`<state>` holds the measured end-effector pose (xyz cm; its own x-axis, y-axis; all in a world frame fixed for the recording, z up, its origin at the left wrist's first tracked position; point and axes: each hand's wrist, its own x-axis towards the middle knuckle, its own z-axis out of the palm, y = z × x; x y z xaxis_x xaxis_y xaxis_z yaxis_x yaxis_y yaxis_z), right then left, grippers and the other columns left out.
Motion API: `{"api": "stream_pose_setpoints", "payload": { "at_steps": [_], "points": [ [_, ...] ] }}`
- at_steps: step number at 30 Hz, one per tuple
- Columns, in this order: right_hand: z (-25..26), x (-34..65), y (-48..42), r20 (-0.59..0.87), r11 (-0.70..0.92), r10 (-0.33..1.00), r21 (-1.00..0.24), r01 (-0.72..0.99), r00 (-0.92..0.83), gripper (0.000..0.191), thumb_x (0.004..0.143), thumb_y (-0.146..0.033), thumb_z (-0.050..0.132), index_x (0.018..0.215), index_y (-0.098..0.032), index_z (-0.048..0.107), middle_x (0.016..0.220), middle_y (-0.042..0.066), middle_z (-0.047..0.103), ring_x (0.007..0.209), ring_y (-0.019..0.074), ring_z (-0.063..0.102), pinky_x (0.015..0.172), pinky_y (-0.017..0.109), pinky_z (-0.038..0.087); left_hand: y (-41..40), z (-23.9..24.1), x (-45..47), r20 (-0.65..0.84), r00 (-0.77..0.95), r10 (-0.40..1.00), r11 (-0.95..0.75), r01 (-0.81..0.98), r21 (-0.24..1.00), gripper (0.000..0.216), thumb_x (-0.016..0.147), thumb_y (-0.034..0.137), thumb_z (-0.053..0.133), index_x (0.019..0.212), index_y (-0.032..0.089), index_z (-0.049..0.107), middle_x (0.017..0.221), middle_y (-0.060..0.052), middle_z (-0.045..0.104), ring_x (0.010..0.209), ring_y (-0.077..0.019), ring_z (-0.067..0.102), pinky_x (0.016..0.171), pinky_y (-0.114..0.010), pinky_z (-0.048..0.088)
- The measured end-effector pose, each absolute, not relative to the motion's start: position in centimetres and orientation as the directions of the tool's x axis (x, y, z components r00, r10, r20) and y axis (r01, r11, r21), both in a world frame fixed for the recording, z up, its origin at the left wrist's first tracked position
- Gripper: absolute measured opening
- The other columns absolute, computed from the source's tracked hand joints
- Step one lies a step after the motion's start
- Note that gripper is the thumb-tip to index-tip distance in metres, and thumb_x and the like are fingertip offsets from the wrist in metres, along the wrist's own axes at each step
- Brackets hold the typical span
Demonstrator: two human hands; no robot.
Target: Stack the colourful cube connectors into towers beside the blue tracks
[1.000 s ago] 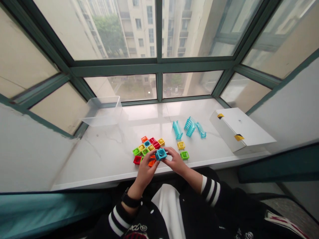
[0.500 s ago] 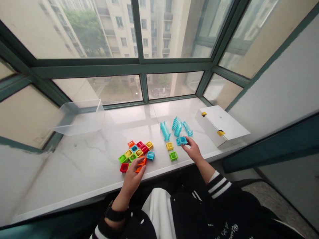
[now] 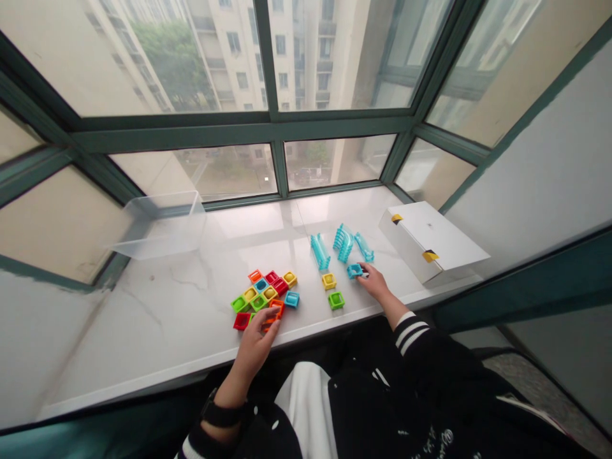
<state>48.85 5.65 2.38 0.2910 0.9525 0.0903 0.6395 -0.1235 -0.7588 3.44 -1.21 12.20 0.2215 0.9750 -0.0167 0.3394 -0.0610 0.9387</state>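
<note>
My left hand (image 3: 258, 338) rests over the near edge of a cluster of coloured plastic blocks (image 3: 259, 302), fingers curved and apart around the orange blocks (image 3: 276, 308), which it partly covers. My right hand (image 3: 374, 282) pinches a light blue block (image 3: 354, 271) at its right side, low over the sill or on it; which, I cannot tell. Left of that hand are a yellow block (image 3: 328, 281) and a green block (image 3: 336, 300). Behind it stand translucent blue track pieces: a straight one (image 3: 320, 251), a curved one (image 3: 343, 243) and a smaller one (image 3: 364, 247).
A clear plastic bin (image 3: 162, 237) stands at the back left of the white marbled sill (image 3: 157, 338). On the right sits a white box (image 3: 435, 241) with yellow-and-black tabs. Green-framed windows close off the back. A loose blue block (image 3: 292, 299) lies at the cluster's right.
My right hand has lowered the light blue block slightly, drawing it toward the spot behind and right of the yellow block. My left hand stays over the orange blocks. The view has shifted slightly.
</note>
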Motion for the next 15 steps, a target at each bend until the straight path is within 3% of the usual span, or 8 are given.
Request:
{"api": "stream_pose_setpoints", "payload": {
  "at_steps": [15],
  "points": [
    [0.7, 48.8, 5.8, 0.108, -0.069, 0.975, -0.683, 0.727, 0.194, 0.052, 0.077, -0.027, 0.072, 0.129, -0.023, 0.07, 0.126, 0.01, 0.076, 0.105, 0.0261, 0.072, 0.1, 0.043, 0.057, -1.2, 11.4, 3.0, -0.047, 0.194, 0.98, -0.027, 0.359, 0.933, 0.045, 0.094, 0.055, 0.064, 0.124, 0.023, 0.073, 0.134, -0.013, 0.071, 0.124, -0.0301, 0.068, 0.098, -0.044, 0.061]
  ]
}}
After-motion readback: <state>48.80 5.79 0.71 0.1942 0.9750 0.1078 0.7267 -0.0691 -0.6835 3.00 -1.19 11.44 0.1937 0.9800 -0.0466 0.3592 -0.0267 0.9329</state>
